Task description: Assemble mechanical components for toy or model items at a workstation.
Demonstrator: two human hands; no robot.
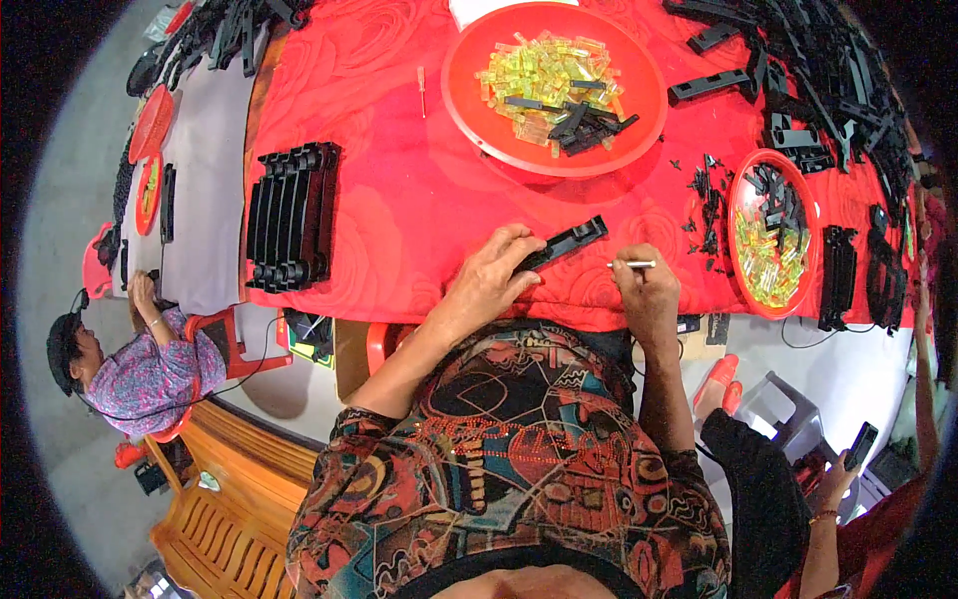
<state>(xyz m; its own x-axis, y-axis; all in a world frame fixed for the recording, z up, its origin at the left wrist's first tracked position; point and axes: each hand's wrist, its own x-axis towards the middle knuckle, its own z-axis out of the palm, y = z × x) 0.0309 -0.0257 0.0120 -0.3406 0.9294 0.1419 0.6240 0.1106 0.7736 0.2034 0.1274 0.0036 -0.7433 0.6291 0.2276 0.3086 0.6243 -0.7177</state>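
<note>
On the near side of the large red bowl (644,95), the half-curled left hand (491,270) is gripping a black part (574,241) while the tightly pinching right hand (651,292) is holding, apparently, a slim pale tool (642,265).

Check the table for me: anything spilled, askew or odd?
Loose small black pieces lie scattered on the red tablecloth, left of the red tray at right; similar-coloured bits sit inside it, so these may be spilled, or set there deliberately. No damage shows on the black part in the left hand.
</note>
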